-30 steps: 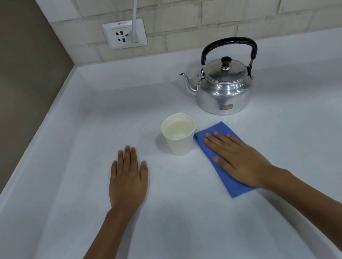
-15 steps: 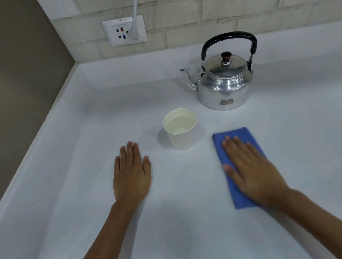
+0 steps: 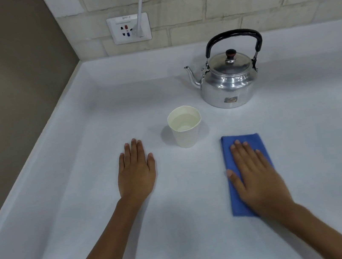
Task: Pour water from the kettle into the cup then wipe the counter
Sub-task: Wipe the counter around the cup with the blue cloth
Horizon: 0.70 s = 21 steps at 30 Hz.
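A shiny metal kettle (image 3: 229, 84) with a black handle stands upright at the back right of the white counter (image 3: 88, 209), spout pointing left. In front of it, to the left, a white paper cup (image 3: 185, 129) holds water. My right hand (image 3: 255, 179) lies flat, fingers together, pressing on a folded blue cloth (image 3: 236, 204) to the right of the cup. My left hand (image 3: 136, 172) rests flat on the bare counter, left of the cup, holding nothing.
A stone-tile wall with a white power socket (image 3: 129, 29) and a white cable duct (image 3: 141, 2) runs along the back. A brown wall (image 3: 2, 88) borders the counter's raised left edge.
My right hand has slid the blue cloth to the right and toward me, away from the cup. The left hand, cup and kettle have stayed in place.
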{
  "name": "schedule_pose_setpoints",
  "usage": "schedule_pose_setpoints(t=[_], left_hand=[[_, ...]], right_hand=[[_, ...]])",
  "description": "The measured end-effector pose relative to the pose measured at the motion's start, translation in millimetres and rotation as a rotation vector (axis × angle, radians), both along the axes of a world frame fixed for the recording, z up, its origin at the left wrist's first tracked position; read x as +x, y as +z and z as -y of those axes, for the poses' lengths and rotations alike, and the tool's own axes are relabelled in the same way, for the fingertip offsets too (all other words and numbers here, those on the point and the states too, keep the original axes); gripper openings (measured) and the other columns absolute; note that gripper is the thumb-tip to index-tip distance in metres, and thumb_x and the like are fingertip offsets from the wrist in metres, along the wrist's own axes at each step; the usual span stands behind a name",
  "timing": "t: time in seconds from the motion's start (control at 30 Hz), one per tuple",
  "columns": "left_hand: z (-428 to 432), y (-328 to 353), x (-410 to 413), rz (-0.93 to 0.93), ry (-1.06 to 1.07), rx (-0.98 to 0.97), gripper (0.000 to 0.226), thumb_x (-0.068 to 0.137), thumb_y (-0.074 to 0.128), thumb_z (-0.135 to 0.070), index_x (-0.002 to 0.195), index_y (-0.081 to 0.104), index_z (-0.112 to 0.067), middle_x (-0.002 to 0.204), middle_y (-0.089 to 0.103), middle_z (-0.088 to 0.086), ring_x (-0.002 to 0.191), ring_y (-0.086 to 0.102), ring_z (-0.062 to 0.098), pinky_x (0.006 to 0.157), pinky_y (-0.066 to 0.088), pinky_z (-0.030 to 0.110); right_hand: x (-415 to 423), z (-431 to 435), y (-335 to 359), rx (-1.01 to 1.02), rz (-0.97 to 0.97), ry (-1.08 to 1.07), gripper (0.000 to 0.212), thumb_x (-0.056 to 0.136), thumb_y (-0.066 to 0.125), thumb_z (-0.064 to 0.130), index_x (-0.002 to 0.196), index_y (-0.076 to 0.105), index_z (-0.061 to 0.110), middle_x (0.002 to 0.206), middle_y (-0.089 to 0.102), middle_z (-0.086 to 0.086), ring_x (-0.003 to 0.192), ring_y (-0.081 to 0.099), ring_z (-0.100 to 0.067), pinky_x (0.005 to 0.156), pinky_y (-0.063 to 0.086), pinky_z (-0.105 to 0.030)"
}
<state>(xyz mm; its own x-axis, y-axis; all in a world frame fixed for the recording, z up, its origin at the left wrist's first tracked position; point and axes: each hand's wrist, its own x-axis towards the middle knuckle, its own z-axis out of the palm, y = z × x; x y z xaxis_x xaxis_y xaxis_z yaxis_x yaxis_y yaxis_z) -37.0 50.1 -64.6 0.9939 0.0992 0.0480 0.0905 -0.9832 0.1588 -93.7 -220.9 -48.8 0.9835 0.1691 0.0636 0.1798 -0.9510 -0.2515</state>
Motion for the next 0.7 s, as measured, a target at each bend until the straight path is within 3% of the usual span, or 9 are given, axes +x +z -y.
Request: schedule_pose_setpoints(t=[0.1, 0.2, 0.27, 0.37, 0.43, 0.5, 0.57, 0.63, 0.7], left_hand=[[0, -1, 1, 0.0, 0.009, 0.003, 0.056, 0.097, 0.015, -0.034, 0.145, 0.003, -0.007, 0.157, 0.004, 0.009, 0.145, 0.001, 0.022, 0.117, 0.001, 0.035], [0, 1, 2, -0.028, 0.009, -0.026, 0.056, 0.098, 0.014, -0.035, 0.145, 0.0, -0.009, 0.157, 0.002, 0.008, 0.145, -0.001, 0.021, 0.116, -0.002, 0.033], [0, 7, 0, -0.044, 0.008, -0.102, 0.055, 0.098, 0.017, -0.034, 0.145, 0.001, -0.01, 0.158, 0.002, 0.007, 0.145, -0.002, 0.019, 0.115, -0.004, 0.029], [0, 22, -13, 0.055, 0.02, -0.288, 0.049, 0.099, 0.028, -0.026, 0.143, 0.019, -0.007, 0.155, 0.02, 0.008, 0.144, 0.013, 0.018, 0.115, 0.002, 0.026], [9, 36, -31, 0.238, -0.026, -0.349, 0.039, 0.097, 0.037, -0.018, 0.134, 0.042, -0.005, 0.143, 0.044, 0.01, 0.136, 0.034, 0.02, 0.113, 0.009, 0.021], [31, 51, -49, 0.313, -0.128, -0.41, 0.032, 0.094, 0.043, -0.017, 0.119, 0.059, -0.007, 0.125, 0.061, 0.008, 0.121, 0.049, 0.018, 0.108, 0.015, 0.014], [61, 58, -62, 0.226, -0.272, -0.445, 0.035, 0.091, 0.042, -0.022, 0.116, 0.062, -0.008, 0.122, 0.064, 0.007, 0.117, 0.053, 0.021, 0.106, 0.018, 0.014], [94, 52, -71, 0.081, -0.402, -0.403, 0.045, 0.095, 0.035, -0.031, 0.132, 0.046, -0.007, 0.14, 0.048, 0.009, 0.133, 0.038, 0.022, 0.112, 0.006, 0.017], [117, 35, -77, 0.017, -0.412, -0.213, 0.056, 0.097, 0.025, -0.039, 0.142, 0.026, -0.005, 0.153, 0.025, 0.01, 0.142, 0.019, 0.022, 0.114, -0.002, 0.027]], right_hand=[[-24, -48, 2, 0.047, -0.016, 0.045, 0.066, 0.09, 0.013, 0.047, 0.144, 0.018, 0.008, 0.154, 0.018, -0.007, 0.143, 0.011, -0.023, 0.118, 0.005, -0.036], [-31, -85, 1, 0.034, -0.055, 0.084, 0.067, 0.089, 0.001, 0.05, 0.143, -0.008, 0.012, 0.156, -0.004, -0.003, 0.143, -0.009, -0.02, 0.117, -0.007, -0.04], [-29, -91, 0, 0.119, -0.084, 0.131, 0.063, 0.092, 0.004, 0.05, 0.14, -0.018, 0.016, 0.153, -0.017, 0.004, 0.14, -0.02, -0.011, 0.115, -0.013, -0.033], [-14, -71, 13, 0.489, -0.1, 0.094, 0.056, 0.097, 0.031, 0.034, 0.145, 0.005, 0.018, 0.15, -0.003, 0.014, 0.138, -0.01, 0.0, 0.113, -0.005, -0.02], [9, -42, 18, 0.594, 0.021, -0.009, 0.049, 0.096, 0.039, 0.018, 0.143, 0.023, 0.014, 0.152, 0.018, 0.007, 0.141, 0.006, -0.006, 0.112, 0.004, -0.021], [37, -14, 18, 0.531, 0.047, -0.093, 0.044, 0.095, 0.039, 0.009, 0.139, 0.032, 0.009, 0.151, 0.029, -0.005, 0.142, 0.015, -0.016, 0.113, 0.01, -0.024], [60, 2, 13, 0.394, -0.011, -0.098, 0.043, 0.096, 0.036, 0.009, 0.138, 0.033, 0.006, 0.15, 0.03, -0.01, 0.142, 0.017, -0.022, 0.114, 0.013, -0.03], [74, 4, 4, 0.256, -0.004, -0.06, 0.042, 0.097, 0.035, 0.011, 0.138, 0.032, 0.004, 0.15, 0.031, -0.014, 0.141, 0.019, -0.026, 0.115, 0.015, -0.034], [78, 2, -3, 0.145, 0.033, -0.026, 0.044, 0.098, 0.033, 0.016, 0.139, 0.029, 0.004, 0.151, 0.029, -0.015, 0.142, 0.019, -0.027, 0.116, 0.014, -0.036]])
